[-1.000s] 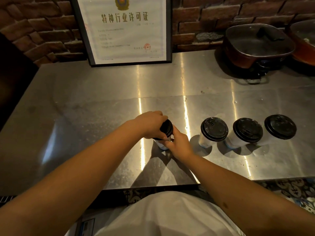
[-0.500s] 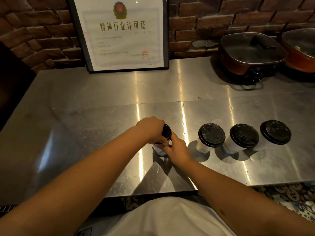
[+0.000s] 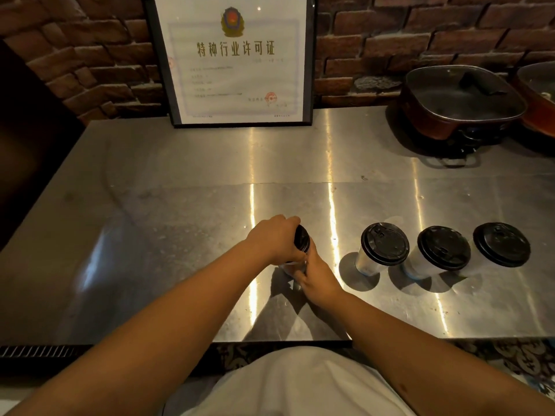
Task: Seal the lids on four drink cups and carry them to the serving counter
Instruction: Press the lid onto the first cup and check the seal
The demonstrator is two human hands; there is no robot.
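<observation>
On the steel counter (image 3: pixel 180 181), head view, four cups stand in a row near the front edge. Both hands are together on the leftmost cup (image 3: pixel 292 267). The left hand (image 3: pixel 276 240) curls over its black lid (image 3: pixel 302 240) from above; the right hand (image 3: pixel 316 276) grips the cup wall just below the rim. The cup body is largely hidden, so whether the lid is fully seated cannot be told.

Three further cups (image 3: pixel 368 262) stand to the right, apart from the hands, each with a black lid (image 3: pixel 385 244) on top.

Judgement: the step in hand is pressing this lid home. It is done well by holding the cup upright and steady from below while pressing evenly around the whole rim. Squeezing the wall too hard risks buckling it and spilling.

A framed certificate (image 3: pixel 234 61) and two pans (image 3: pixel 459 100) stand at the back.
</observation>
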